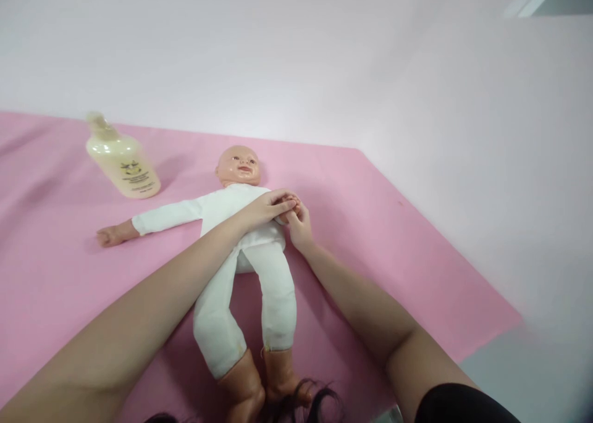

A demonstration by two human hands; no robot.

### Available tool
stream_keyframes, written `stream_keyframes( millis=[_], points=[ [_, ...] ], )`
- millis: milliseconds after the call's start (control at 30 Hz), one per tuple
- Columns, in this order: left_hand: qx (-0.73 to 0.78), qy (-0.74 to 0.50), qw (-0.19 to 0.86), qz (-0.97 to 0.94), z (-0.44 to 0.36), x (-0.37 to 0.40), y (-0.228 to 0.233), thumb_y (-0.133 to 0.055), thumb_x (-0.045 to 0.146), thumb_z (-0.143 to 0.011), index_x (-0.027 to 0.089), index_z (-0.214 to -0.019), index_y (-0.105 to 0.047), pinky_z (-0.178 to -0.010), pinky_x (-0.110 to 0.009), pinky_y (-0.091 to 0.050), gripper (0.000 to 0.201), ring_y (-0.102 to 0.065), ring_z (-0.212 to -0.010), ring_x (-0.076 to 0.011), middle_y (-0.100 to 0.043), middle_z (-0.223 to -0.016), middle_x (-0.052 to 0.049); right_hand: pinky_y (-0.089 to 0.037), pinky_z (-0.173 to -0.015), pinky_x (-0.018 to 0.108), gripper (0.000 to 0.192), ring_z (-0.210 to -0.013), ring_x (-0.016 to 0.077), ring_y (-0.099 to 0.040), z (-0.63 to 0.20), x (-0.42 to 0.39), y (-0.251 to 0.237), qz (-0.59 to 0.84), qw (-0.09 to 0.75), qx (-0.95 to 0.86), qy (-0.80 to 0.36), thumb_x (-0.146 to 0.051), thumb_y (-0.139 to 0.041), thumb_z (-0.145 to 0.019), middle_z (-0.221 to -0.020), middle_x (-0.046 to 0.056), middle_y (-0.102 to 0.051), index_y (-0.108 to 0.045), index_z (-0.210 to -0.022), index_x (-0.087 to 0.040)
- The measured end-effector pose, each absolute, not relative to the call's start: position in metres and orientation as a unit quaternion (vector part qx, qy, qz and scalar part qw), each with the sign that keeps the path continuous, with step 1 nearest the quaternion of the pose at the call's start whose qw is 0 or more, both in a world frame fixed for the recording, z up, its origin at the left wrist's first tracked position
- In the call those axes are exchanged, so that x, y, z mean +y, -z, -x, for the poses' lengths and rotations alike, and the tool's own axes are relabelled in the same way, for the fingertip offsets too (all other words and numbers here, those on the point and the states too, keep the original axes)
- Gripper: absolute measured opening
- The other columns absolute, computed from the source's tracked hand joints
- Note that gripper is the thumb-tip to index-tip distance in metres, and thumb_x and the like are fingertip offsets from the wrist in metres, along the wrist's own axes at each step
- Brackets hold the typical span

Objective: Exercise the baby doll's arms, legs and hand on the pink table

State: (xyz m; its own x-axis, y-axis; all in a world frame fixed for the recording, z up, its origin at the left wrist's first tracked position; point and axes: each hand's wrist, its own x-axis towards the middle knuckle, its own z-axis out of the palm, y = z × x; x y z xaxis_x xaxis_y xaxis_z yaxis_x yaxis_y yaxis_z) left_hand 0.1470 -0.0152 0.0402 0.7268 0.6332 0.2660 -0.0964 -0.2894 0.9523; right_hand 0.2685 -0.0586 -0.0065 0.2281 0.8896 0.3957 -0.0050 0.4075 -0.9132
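Observation:
A baby doll (238, 210) with a white cloth body lies on its back, its head at the far side and its feet toward me. My left hand (273, 205) reaches across the doll's chest, with its fingers closed over the doll's hand (287, 216) on the right side. From the right, my right hand (300, 225) grips the same small hand, thumb and fingers bent around it. My fingers cover most of that doll hand. The doll's other arm (169, 217) stretches out to the left, untouched.
Beyond the doll's outstretched arm, a pale yellow pump bottle (125, 163) stands on the pink mat (370, 225). A white surface (296, 58) lies behind the mat. Strands of dark hair (319, 401) hang over the doll's feet at the bottom edge.

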Motion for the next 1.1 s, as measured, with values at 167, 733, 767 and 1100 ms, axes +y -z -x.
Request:
stream_keyframes(
  millis=[167, 733, 767, 1100],
  points=[
    [0.189, -0.324, 0.558, -0.741, -0.148, -0.012, -0.038, -0.060, 0.052, -0.082, 0.016, -0.095, -0.062, -0.076, -0.028, -0.048, 0.038, -0.060, -0.086, -0.0180, -0.065, -0.087, -0.003, -0.052, -0.079, 0.030, 0.019, -0.078, 0.0140, -0.062, -0.266, -0.059, 0.002, 0.433, 0.645, -0.519, -0.356, -0.037, -0.066, -0.076, -0.083, 0.001, -0.066, -0.063, -0.084, -0.020],
    [0.180, -0.310, 0.570, -0.740, -0.146, -0.012, -0.037, -0.062, 0.052, -0.081, 0.017, -0.099, -0.063, -0.076, -0.030, -0.050, 0.039, -0.061, -0.088, -0.0192, -0.065, -0.091, -0.004, -0.049, -0.095, 0.038, 0.035, -0.099, 0.0205, -0.064, -0.273, -0.050, 0.018, 0.425, 0.659, -0.521, -0.338, -0.055, -0.055, -0.081, -0.097, 0.005, -0.069, -0.065, -0.091, -0.023],
    [0.177, -0.309, 0.568, -0.742, -0.146, -0.012, -0.037, -0.062, 0.052, -0.081, 0.017, -0.100, -0.063, -0.076, -0.030, -0.050, 0.040, -0.061, -0.088, -0.0195, -0.065, -0.091, -0.004, -0.049, -0.095, 0.038, 0.036, -0.098, 0.0204, -0.064, -0.273, -0.050, 0.018, 0.421, 0.661, -0.518, -0.342, -0.056, -0.055, -0.080, -0.096, 0.005, -0.069, -0.065, -0.090, -0.023],
    [0.182, -0.300, 0.546, -0.761, -0.145, -0.011, -0.037, -0.067, 0.042, -0.078, 0.018, -0.105, -0.064, -0.083, -0.032, -0.049, 0.036, -0.062, -0.094, -0.0205, -0.068, -0.098, -0.004, -0.053, -0.080, 0.035, 0.028, -0.081, 0.0182, -0.063, -0.271, -0.056, 0.007, 0.421, 0.641, -0.537, -0.352, -0.049, -0.067, -0.074, -0.083, 0.003, -0.068, -0.064, -0.081, -0.022]
  ],
)
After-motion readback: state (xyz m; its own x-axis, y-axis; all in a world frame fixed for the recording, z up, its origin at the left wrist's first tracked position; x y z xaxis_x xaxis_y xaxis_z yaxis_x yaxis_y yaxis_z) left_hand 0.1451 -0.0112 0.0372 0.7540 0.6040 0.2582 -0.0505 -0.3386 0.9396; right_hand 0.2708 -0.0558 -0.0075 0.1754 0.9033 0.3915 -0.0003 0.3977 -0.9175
